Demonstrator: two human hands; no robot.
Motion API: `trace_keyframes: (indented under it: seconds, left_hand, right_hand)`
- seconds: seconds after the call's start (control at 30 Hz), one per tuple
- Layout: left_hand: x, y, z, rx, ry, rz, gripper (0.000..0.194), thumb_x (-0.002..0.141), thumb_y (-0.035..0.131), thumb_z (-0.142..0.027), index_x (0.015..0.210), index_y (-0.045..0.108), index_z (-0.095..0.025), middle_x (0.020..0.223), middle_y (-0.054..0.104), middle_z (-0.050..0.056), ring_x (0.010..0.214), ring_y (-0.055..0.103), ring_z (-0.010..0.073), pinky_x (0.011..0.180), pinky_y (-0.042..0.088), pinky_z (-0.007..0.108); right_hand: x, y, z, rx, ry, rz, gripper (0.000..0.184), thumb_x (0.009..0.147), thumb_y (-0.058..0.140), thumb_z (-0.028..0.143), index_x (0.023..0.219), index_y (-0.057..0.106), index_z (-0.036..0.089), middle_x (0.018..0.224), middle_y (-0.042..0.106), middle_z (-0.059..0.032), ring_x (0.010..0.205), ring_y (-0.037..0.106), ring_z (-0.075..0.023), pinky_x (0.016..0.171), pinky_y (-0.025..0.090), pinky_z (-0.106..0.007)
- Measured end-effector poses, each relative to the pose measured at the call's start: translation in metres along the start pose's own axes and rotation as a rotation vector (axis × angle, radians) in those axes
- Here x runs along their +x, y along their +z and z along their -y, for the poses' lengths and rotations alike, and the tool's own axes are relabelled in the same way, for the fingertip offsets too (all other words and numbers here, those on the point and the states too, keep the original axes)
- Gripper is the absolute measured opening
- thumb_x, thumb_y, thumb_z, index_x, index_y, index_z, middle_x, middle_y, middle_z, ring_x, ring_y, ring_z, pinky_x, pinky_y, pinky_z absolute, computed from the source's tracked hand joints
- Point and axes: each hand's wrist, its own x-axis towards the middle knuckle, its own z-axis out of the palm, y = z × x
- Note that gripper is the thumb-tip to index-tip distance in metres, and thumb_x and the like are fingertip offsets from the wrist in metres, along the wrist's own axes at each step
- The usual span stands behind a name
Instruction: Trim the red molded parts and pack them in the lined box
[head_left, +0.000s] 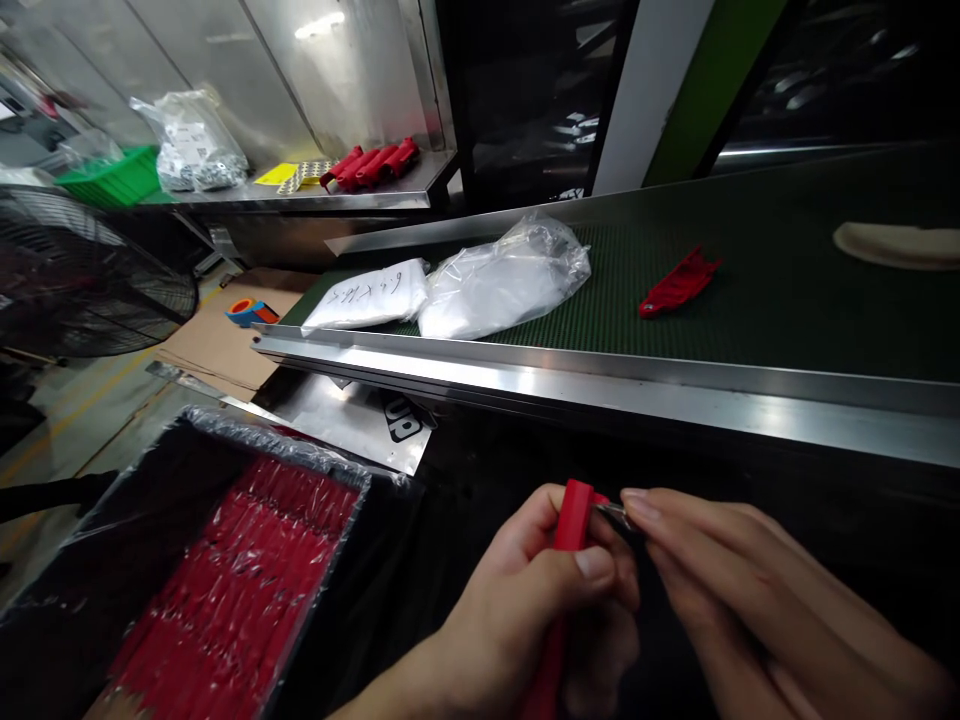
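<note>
head view: worn on my head | faces forward and down | close over my left hand (525, 600) and right hand (750, 590) at the bottom edge | conveyor belt (787, 290) crosses beyond | single view, nothing shared

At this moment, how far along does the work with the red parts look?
Done, it seems: one red piece lies on the belt. In hand: the left hand grips a red part while the right hand pinches a small metal bit at its tip. Left: a lined bin still holds many red parts.
</note>
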Motion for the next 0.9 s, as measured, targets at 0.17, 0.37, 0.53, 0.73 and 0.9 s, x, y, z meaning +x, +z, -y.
trace_keyframes:
  seconds: [0.17, 0.37, 0.53, 0.73, 0.9]
  left_hand:
    - [0.0, 0.004, 0.001, -0.101, 0.017, -0.012, 0.021, 0.083, 0.062, -0.033, 0.094, 0.05, -0.019, 0.081, 0.06, 0.0, 0.042, 0.051, 0.005, 0.032, 0.039, 0.013]
    - [-0.007, 0.005, 0.002, -0.094, -0.005, 0.004, 0.026, 0.077, 0.068, -0.029, 0.094, 0.052, -0.016, 0.075, 0.063, 0.003, 0.045, 0.054, 0.0057, 0.041, 0.043, 0.013]
    - [-0.006, 0.004, 0.006, -0.179, 0.006, 0.065, 0.015, 0.088, 0.051, -0.03, 0.096, 0.052, -0.018, 0.076, 0.061, 0.002, 0.039, 0.052, 0.0062, 0.031, 0.038, 0.013]
    - [-0.004, 0.002, 0.007, -0.252, -0.034, 0.15, 0.019, 0.09, 0.046, -0.034, 0.098, 0.054, -0.019, 0.075, 0.06, 0.003, 0.038, 0.054, 0.0083, 0.029, 0.03, 0.012]
    - [-0.003, 0.0, -0.005, -0.188, -0.148, 0.2, 0.031, 0.084, 0.056, -0.043, 0.094, 0.055, -0.014, 0.07, 0.058, 0.002, 0.041, 0.05, 0.0071, 0.036, 0.032, 0.015]
  right_hand:
    - [-0.001, 0.0, -0.007, -0.036, -0.053, 0.012, 0.038, 0.088, 0.056, -0.001, 0.121, 0.064, 0.014, 0.116, 0.065, -0.0087, 0.108, 0.061, -0.0195, 0.087, 0.051, -0.036]
    - [0.001, -0.001, -0.016, -0.15, -0.014, -0.049, 0.037, 0.086, 0.06, -0.001, 0.121, 0.065, 0.014, 0.113, 0.067, -0.0099, 0.103, 0.063, -0.0204, 0.086, 0.051, -0.037]
    - [-0.002, -0.008, -0.018, -0.052, -0.162, 0.052, 0.041, 0.085, 0.058, -0.001, 0.123, 0.063, 0.014, 0.117, 0.064, -0.0109, 0.109, 0.061, -0.0226, 0.082, 0.052, -0.036]
    - [-0.003, -0.004, -0.015, -0.079, -0.168, 0.038, 0.035, 0.088, 0.058, -0.001, 0.12, 0.063, 0.013, 0.113, 0.064, -0.0107, 0.106, 0.06, -0.0213, 0.082, 0.048, -0.038]
    - [0.0, 0.0, -0.011, -0.104, -0.137, 0.013, 0.031, 0.089, 0.056, -0.002, 0.115, 0.063, 0.013, 0.109, 0.065, -0.0093, 0.103, 0.06, -0.0199, 0.082, 0.047, -0.038]
